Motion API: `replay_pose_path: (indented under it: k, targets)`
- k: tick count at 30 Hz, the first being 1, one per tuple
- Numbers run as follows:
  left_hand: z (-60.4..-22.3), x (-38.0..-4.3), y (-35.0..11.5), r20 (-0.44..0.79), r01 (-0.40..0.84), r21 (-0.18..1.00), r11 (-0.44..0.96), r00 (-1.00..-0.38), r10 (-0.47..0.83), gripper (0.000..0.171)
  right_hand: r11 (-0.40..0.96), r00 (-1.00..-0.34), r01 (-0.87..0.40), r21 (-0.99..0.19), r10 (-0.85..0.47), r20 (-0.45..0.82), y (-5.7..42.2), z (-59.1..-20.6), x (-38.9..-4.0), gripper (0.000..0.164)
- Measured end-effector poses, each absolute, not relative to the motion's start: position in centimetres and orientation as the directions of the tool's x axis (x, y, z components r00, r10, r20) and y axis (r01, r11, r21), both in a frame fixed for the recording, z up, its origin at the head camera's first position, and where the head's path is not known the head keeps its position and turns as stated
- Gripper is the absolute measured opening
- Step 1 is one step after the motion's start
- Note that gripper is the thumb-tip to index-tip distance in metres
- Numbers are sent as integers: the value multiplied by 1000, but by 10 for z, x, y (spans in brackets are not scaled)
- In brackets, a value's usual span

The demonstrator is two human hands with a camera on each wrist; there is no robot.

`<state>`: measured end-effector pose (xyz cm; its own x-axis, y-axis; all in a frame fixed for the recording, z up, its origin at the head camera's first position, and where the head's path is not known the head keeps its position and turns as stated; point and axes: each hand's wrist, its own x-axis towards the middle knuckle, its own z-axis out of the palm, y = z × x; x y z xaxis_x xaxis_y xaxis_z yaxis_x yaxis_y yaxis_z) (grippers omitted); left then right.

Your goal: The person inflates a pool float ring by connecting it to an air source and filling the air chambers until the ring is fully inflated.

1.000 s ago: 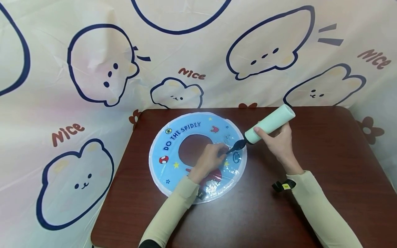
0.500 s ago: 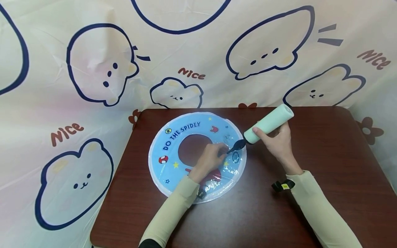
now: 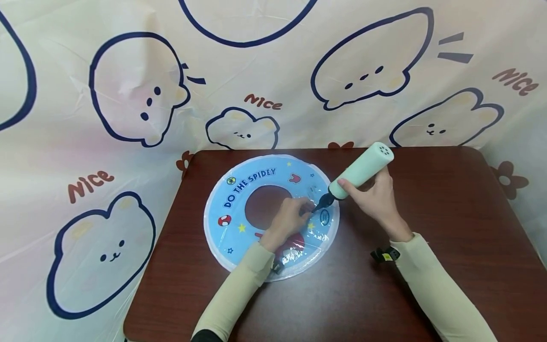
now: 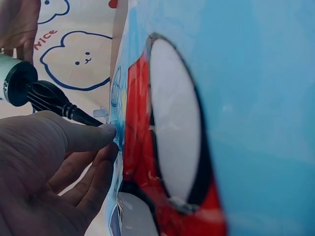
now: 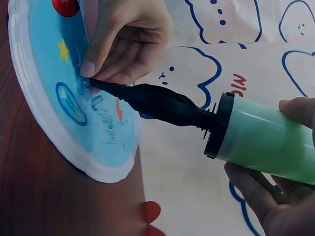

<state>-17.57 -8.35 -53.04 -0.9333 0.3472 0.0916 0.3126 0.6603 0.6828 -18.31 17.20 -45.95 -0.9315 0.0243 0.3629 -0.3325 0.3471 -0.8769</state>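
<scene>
Nozzle (image 5: 160,104) probably seals best set straight into the ring (image 3: 220,204), left hand (image 3: 290,218) pinching its tip steadily, right hand (image 3: 378,202) gripping the pump (image 3: 361,171) in line

I can read "DO THE SPIDEY" on the blue ring (image 3: 243,242) and "Nice" three times on the cloth (image 3: 290,71) behind; the ring's small print (image 5: 107,125) looks blurred.

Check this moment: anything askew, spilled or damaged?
Nothing stands out. The blue ring lies flat on the table, and no spill or damage shows. The green pump tilts in the right hand, its black nozzle ending at the left hand.
</scene>
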Motion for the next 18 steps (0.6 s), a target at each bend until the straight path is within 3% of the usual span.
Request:
replay_pose_path:
  k: [18]
  targets:
    - [-531,-179,-83,77,299,692,657,-936,344,27,455,-898,-434,-778,-146,416,153,-449,-175,97]
